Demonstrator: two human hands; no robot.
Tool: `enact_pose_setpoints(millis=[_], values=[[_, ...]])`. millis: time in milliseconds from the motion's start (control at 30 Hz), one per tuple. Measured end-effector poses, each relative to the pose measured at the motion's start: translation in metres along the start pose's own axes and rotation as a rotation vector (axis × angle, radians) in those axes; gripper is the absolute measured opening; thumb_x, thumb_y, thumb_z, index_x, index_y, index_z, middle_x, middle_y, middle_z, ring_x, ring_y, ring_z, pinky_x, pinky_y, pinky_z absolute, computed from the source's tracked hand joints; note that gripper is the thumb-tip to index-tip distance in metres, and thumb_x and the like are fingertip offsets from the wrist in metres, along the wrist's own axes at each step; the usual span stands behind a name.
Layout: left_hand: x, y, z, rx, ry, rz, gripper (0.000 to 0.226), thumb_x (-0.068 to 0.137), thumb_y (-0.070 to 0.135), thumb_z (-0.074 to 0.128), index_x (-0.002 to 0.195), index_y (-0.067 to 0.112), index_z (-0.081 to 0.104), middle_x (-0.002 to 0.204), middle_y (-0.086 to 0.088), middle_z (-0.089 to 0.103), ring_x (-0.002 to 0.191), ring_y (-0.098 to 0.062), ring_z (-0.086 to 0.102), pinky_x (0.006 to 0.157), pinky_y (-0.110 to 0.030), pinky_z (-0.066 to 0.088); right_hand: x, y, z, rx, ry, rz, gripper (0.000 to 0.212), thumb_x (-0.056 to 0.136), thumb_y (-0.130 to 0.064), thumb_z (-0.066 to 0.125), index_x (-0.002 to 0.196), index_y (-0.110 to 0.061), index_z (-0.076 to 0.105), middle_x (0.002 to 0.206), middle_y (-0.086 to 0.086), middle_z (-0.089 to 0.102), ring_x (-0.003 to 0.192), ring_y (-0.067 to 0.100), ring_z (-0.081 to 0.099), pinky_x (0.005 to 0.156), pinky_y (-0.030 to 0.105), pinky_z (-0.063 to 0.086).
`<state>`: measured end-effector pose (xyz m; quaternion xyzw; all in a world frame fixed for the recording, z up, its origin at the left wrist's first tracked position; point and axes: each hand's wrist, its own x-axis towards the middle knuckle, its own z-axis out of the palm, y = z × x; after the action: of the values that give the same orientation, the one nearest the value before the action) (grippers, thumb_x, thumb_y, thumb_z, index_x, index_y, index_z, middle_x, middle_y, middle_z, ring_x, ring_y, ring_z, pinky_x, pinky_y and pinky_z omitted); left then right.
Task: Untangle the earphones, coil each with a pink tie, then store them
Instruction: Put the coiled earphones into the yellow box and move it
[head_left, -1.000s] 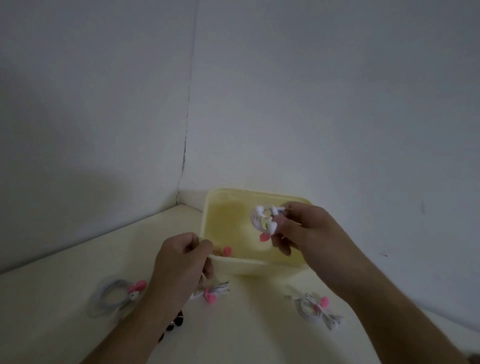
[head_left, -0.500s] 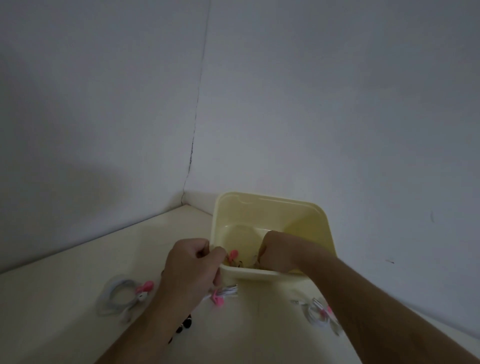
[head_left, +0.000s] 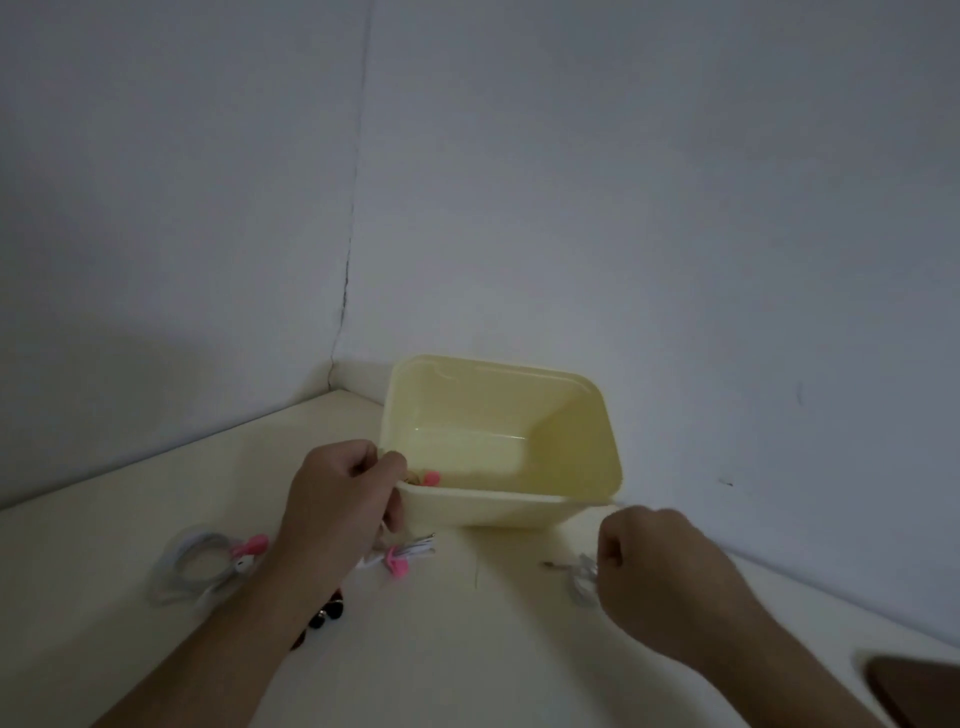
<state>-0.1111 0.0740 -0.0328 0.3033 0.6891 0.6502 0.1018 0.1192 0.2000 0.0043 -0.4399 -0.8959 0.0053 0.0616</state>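
Observation:
A pale yellow bin (head_left: 571, 415) stands on the cream table near the wall corner. My left hand (head_left: 343, 499) grips its near left rim. Inside the bin, a pink tie (head_left: 431, 477) shows just behind the front wall. To the right of the bin, my right hand (head_left: 660, 571) lies with curled fingers over a white coiled earphone (head_left: 582, 579), most of which it hides. Another coiled earphone with a pink tie (head_left: 408, 553) lies in front of the bin. A third coiled earphone (head_left: 192, 566), also with a pink tie, lies at the left.
Small black pieces (head_left: 324, 616) peek out beside my left forearm. A dark brown object (head_left: 919, 686) sits at the bottom right corner. Grey walls meet just behind the bin. The table (head_left: 493, 649) stretches toward me between my arms.
My right hand carried a coiled earphone into the bin, left it there, then came out to the right and down onto the coil on the table. My left hand kept its hold on the rim.

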Motion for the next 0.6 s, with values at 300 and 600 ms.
enact_pose_setpoints(millis=[300,600], values=[[0.000,-0.004,0.001,0.028,0.018,0.029,0.031,0.088,0.009,0.061,0.059,0.002,0.053,0.054,-0.018,0.065,0.045,-0.021,0.051,0.051,-0.028,0.039,0.020,0.020,0.058,0.095,0.002,-0.086,0.021,0.095,-0.041,0.060,0.082,-0.027,0.052,0.097,-0.008,0.050,0.094,0.018,0.052,0.071,0.033,0.044],[0.001,-0.005,0.001,0.010,0.009,0.026,0.034,0.088,0.009,0.060,0.055,0.007,0.052,0.054,-0.020,0.064,0.045,-0.021,0.049,0.053,-0.029,0.040,0.022,0.032,0.047,0.379,-0.016,-0.228,0.021,0.105,-0.029,0.060,0.086,-0.020,0.064,0.093,-0.006,0.064,0.084,0.012,0.057,0.078,0.021,0.045]])
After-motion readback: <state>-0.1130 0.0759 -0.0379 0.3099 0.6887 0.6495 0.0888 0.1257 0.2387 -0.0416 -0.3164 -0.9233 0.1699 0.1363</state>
